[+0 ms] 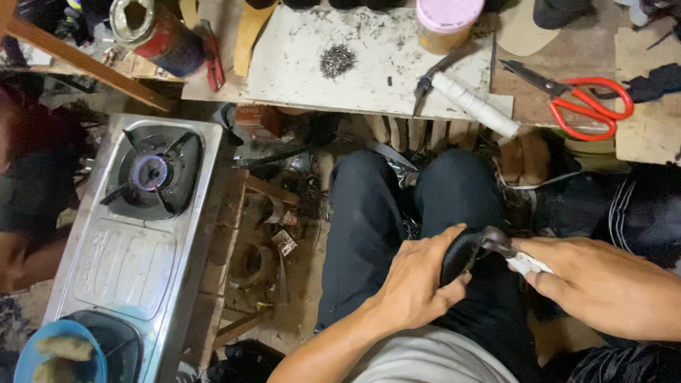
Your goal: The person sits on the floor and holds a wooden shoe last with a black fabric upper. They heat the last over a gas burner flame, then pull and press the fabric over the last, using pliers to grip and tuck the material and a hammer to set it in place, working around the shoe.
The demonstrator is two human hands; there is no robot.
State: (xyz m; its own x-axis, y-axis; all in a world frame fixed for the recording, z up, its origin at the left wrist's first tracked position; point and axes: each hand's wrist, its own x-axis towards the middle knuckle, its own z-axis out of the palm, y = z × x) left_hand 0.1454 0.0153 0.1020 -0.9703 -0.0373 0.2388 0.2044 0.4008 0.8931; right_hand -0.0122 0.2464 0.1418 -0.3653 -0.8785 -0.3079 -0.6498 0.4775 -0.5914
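— Where's the black shoe piece (460, 257) sitting?

— On the lap, well below the workbench (312, 78), far nearer than the red scissors (592, 106) up there. Left hand (415, 280) wrapped around it, thumb pressing the near edge. Right hand (603, 284) closed on a white-handled tool (521, 259), tip touching the piece's top.

— Heavy? Stiff?

— Probably light, curved, fairly firm yet a bit springy; smooth, maybe slick. Best gripped around the body, clear of the tool's tip.
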